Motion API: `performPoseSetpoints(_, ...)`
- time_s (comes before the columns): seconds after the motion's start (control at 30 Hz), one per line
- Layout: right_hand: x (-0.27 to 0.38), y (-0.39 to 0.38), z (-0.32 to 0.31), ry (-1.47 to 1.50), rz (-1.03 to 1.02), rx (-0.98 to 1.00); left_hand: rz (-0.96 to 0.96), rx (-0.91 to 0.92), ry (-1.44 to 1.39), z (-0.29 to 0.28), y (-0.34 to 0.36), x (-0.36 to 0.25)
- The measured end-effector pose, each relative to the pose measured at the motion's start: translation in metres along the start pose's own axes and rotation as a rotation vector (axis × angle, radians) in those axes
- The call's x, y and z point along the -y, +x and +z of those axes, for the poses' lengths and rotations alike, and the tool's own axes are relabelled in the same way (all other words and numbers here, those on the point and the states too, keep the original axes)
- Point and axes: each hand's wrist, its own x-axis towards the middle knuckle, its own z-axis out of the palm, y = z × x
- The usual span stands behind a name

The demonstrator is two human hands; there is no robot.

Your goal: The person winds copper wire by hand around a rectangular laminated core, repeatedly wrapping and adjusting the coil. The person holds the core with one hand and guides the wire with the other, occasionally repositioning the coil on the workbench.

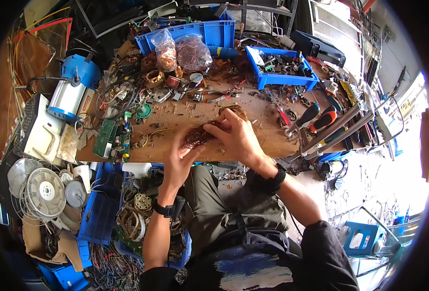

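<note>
— So, what are the hands doing right now?

— Both are closed on a tangled bundle of copper wire at the near edge of the wooden workbench. The left hand cups it from below and from the near side, fingers curled around it. The right hand lies over its far end, fingers bent down and pinching the strands (how tight the pinch is, I cannot tell).

— Is the bundle resting on the bench?

— It sits just over the bench's near edge, between the two hands; whether it touches the wood is hidden by the fingers.

— And around them?

— Left of the hands a green circuit board lies on the bench. Farther back stand two clear bags of copper wire against a large blue crate, and a smaller blue tray holds dark parts. To the right lie screwdrivers with red and black handles. At the far left sits a blue and silver motor, and below it, off the bench, white fan grilles.
</note>
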Motion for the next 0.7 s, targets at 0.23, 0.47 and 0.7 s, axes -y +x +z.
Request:
performPoseSetpoints(0.23,0.005,-0.008,-0.043,-0.079,-0.159,-0.138,-0.256,0.037,0.137,0.003,-0.002,0.009)
performPoseSetpoints(0.47,-0.094,-0.013,-0.074,0.199,0.251,-0.027,-0.303,0.161,0.168,0.027,0.035,0.027)
performPoseSetpoints(0.7,-0.103,-0.011,-0.072,0.522,0.359,0.089,-0.332,0.168,0.311,0.053,0.061,0.02)
